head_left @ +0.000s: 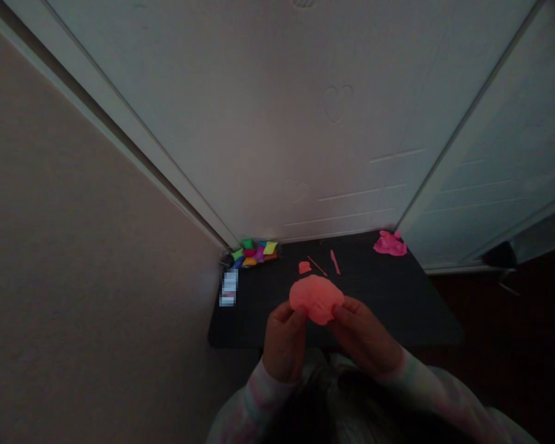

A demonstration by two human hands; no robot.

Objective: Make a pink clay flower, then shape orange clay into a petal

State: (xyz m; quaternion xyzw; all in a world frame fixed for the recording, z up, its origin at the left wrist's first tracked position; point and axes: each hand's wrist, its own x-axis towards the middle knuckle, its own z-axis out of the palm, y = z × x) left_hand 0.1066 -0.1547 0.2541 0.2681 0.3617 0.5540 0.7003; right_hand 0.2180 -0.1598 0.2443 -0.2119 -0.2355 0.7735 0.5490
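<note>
A flattened sheet of orange-pink modelling clay is held up over the near part of the dark table. My left hand pinches its lower left edge between thumb and fingers. At the lower right edge, my right hand grips the same clay. Just beyond the sheet lies a small orange piece of clay. Beside that piece are a thin pink stick and a pink modelling knife, both flat on the table.
The dark table stands against a white panelled wall. Several coloured clay packets sit at its back left corner, with a blurred white rectangular item in front. A bright pink clay heap rests at the back right.
</note>
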